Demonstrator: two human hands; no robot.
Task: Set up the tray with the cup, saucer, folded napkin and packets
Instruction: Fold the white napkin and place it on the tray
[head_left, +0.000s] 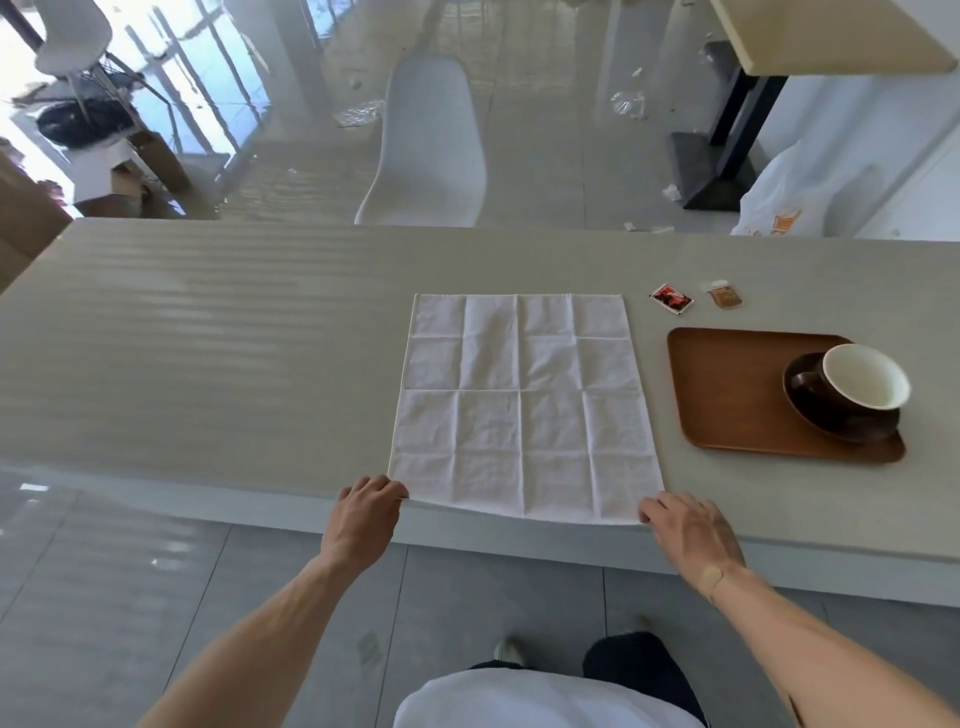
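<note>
A white cloth napkin (524, 405) lies spread flat and creased on the grey table, its near edge at the table's front edge. My left hand (363, 514) pinches the napkin's near left corner. My right hand (691, 530) holds the near right corner. To the right, a brown wooden tray (727, 389) carries a dark saucer (810, 410) with a cup (862, 382), dark outside and white inside. Two small packets lie beyond the tray: a red one (671, 299) and a tan one (724, 295).
The long grey table (234, 338) stretches to the left. A white chair (428, 145) stands behind its far edge. A white plastic bag (789, 202) sits at the far right, and cardboard boxes (21, 223) at the far left.
</note>
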